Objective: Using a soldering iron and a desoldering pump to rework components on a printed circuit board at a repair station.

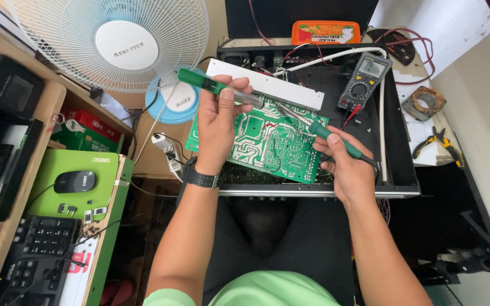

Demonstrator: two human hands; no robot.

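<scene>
Centrally, one green printed circuit board (267, 141) is worked with two green-handled tools: a desoldering pump (216, 86) gripped by the left hand (218, 122) at ten o'clock, a soldering iron (327, 136) gripped by the right hand (348, 167) at four o'clock.

A white pedestal fan (114, 42) is standing at the upper left, above a black computer mouse (74, 181) lying on a green pad (46, 170). A black keyboard (35, 255) is sitting below it. A grey multimeter (364, 82) is resting on the black chassis (398, 141). Yellow-handled pliers (438, 144), possibly cutters, are lying at the right.
</scene>
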